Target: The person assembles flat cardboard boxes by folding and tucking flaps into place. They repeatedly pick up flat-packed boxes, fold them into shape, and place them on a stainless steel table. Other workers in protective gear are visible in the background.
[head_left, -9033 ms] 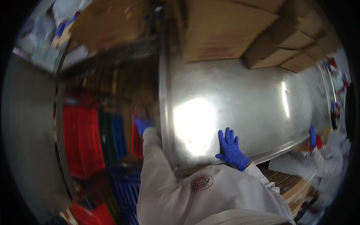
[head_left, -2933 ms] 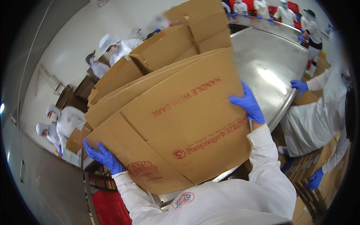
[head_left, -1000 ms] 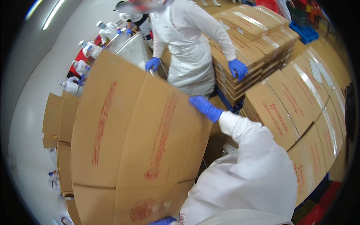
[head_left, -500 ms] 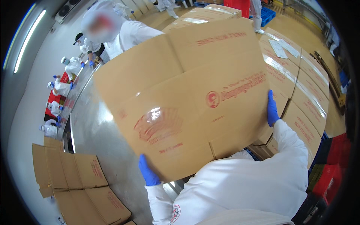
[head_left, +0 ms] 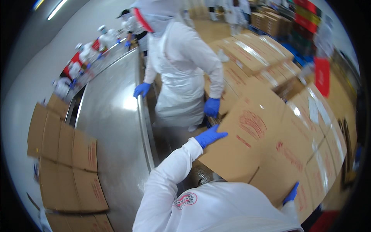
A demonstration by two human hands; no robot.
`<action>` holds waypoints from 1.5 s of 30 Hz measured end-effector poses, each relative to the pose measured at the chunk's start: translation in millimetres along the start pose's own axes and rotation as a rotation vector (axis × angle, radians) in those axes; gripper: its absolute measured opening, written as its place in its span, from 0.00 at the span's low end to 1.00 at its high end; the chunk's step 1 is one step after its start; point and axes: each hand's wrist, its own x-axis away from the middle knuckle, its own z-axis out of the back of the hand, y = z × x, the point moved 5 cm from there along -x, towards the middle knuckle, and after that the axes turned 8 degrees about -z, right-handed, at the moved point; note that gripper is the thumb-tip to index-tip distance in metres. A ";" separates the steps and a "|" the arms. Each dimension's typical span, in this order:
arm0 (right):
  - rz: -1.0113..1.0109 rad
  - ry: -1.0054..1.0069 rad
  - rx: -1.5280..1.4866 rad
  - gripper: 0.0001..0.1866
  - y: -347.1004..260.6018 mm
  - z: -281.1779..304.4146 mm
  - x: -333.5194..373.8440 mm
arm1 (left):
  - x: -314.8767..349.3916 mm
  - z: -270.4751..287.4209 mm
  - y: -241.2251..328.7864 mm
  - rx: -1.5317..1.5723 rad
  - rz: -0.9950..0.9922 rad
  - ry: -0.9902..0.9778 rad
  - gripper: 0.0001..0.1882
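Left hand [head_left: 210, 136], blue glove: grasping the left edge of a flat cardboard sheet [head_left: 232, 160], one digit laid on the printed face, the other fingers partly out of sight. Right hand [head_left: 291, 194], also gloved: at the sheet's lower right, fingers pointing up and right. Seen only in part, so can't tell if it's clenched on the edge or just pressed to it.

Sheet location: in front of the torso, right of the table, between the two hands. Printed face up toward the wearer, sheet slanted, not square to the view. One corner points left, just below the left hand; another points away, up toward the stacked cartons. Long axis looks to run from the left hand's side down to the right; red print lines slope the same way. Far right edge blends into the cartons behind, so can't tell where it ends or whether it's resting on them.

Further out: taped cartons [head_left: 326, 149] stacked beyond the sheet on the right. Metal table [head_left: 110, 104] on the left, running away from the wearer. Folded brown boxes [head_left: 71, 185] along its left side. Co-worker in a white apron [head_left: 179, 91] stands between table and cartons: one gloved hand [head_left: 142, 90] on the table rim, the other [head_left: 212, 107] hanging near the sheet's left edge. More workers in white [head_left: 88, 54] up the table's far left.
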 end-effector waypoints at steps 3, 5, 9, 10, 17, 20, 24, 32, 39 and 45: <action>-0.098 0.072 -0.079 0.40 5.1 18.7 -3.1 | 5.9 8.7 -15.7 -0.034 0.091 -0.162 0.45; 0.177 0.023 0.221 0.39 -12.4 15.9 -2.4 | 21.3 6.3 -26.5 0.109 0.132 -0.264 0.50; -0.207 0.417 0.418 0.49 -9.1 36.7 -6.7 | 20.1 5.1 -21.0 0.186 -0.028 -0.124 0.46; -0.190 0.390 0.327 0.45 -9.7 35.4 -10.7 | 11.3 5.3 -13.4 0.184 -0.053 -0.109 0.45; 0.036 0.294 0.275 0.40 -13.0 -5.1 -80.7 | -79.6 15.9 61.2 0.485 -0.244 0.147 0.33; 0.117 0.232 -0.009 0.40 -17.4 -32.9 -97.0 | -133.6 5.4 66.4 0.318 -0.334 0.219 0.34; -0.100 0.293 -0.109 0.40 -24.4 -57.9 -96.2 | -188.1 18.8 38.4 0.211 -0.304 0.367 0.40; -0.138 0.309 0.141 0.38 -30.6 -74.1 -96.3 | -186.2 32.4 1.5 0.171 -0.266 0.453 0.49; -0.186 0.297 0.341 0.36 -30.4 -71.1 -109.9 | -200.1 13.9 66.1 0.332 -0.691 0.324 0.48; -0.222 0.290 0.497 0.35 -36.1 -68.6 -113.3 | -196.9 -23.1 59.4 -0.439 -0.576 0.028 0.44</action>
